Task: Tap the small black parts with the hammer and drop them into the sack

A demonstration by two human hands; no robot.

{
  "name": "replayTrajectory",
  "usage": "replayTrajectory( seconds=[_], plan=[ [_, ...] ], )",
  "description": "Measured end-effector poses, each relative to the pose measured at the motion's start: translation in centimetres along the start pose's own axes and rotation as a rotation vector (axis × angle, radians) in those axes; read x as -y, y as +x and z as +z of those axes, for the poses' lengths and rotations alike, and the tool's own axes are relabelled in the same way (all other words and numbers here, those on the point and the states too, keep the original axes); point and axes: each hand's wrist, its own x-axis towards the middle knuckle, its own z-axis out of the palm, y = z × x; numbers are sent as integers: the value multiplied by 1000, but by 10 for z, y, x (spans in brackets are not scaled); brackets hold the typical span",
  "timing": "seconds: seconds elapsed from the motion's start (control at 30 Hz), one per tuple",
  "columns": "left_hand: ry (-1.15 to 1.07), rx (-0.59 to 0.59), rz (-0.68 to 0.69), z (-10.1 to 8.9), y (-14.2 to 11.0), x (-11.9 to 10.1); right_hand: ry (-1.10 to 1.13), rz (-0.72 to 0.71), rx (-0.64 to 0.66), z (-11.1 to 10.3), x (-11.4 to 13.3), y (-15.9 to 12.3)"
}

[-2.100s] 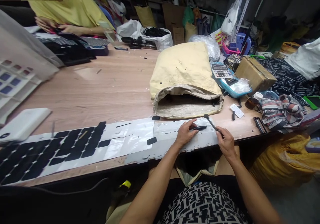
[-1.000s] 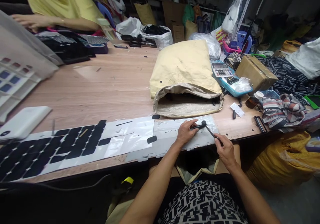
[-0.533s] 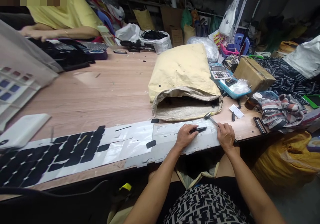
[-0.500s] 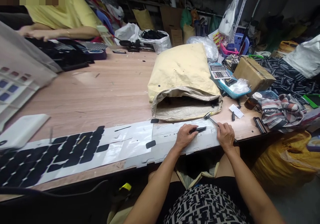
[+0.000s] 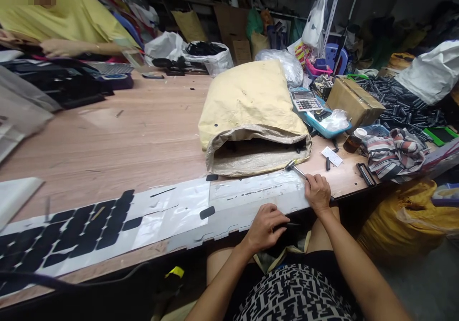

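Note:
My right hand [image 5: 318, 192] is closed around the handle of a small hammer [image 5: 289, 165], its metal head resting by the mouth of a large cream sack [image 5: 251, 91]. My left hand [image 5: 267, 227] is just past the table's front edge, above my lap, with its fingers curled. A slim black piece [image 5: 294, 224] shows dimly at its fingertips against the dark; its far end is hard to make out. Between the sack and my hands lies a pale board [image 5: 229, 215] with dark marks along it. An opened bag [image 5: 263, 261] sits between my legs.
White sheets with black rounded pads [image 5: 111, 215] lie along the front left. To the right are a calculator [image 5: 306, 101] on a blue tray, a cardboard box [image 5: 353, 98], a bottle [image 5: 354, 141] and a striped cloth [image 5: 394, 153]. A person in yellow [image 5: 68, 19] sits at far left.
My left hand has moved down and toward me with the slim black piece, off the board and past the table edge. My right hand still holds the hammer. The view has shifted slightly right.

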Motion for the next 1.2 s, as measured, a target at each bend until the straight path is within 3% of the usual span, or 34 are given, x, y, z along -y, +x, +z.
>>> replayTrajectory(
  seconds=[0.17,0.3,0.4,0.47,0.57,0.67,0.8,0.9,1.0,1.1,1.2],
  plan=[
    [66,-24,45,6,-1,-6,-9,18,22,-1,1,0],
    [-2,-172,-51,-1,25,1,-12,7,-2,0,1,0],
    [-11,-324,-216,-13,67,11,-16,0,-24,0,2,0],
    [-6,-356,-352,-21,105,19,-19,2,-24,-1,3,0],
    [27,-287,-554,-27,165,32,-20,11,-4,-1,3,-1],
    [104,-224,-719,-19,216,46,-17,23,10,1,3,-3],
    [155,-153,-845,1,254,64,-17,36,16,2,4,-4],
    [152,-144,-875,9,261,72,-19,39,22,2,5,-5],
    [133,-134,-865,4,251,74,-15,40,36,1,5,-6],
    [105,-154,-792,-14,225,73,-9,42,38,2,5,-6],
    [40,-210,-651,-35,183,72,-8,45,43,2,5,-6]
  ],
)
